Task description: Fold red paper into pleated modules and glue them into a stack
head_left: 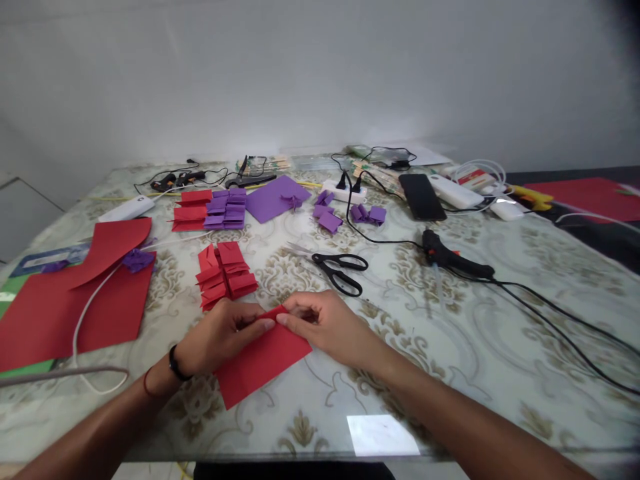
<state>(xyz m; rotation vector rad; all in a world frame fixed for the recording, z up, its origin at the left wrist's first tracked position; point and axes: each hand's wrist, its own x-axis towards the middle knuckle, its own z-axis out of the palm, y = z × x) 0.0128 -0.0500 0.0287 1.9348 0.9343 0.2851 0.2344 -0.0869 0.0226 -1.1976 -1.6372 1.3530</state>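
Observation:
Between my two hands is a sheet of red paper, pinched at its far edge, with its near part lying toward me on the table. My left hand grips that edge, thumb on top and fingers curled behind. My right hand pinches the same edge close beside it, the thumb tips almost meeting. The fingers behind the paper are partly hidden. Just beyond my left hand sit several folded red paper pieces. Scissors with black handles lie past my right hand, blades pointing left.
A black glue gun with a cable lies at right. Farther back are a black phone, a white power strip, purple folded pieces and purple paper. Large red sheets and a white cable lie at left.

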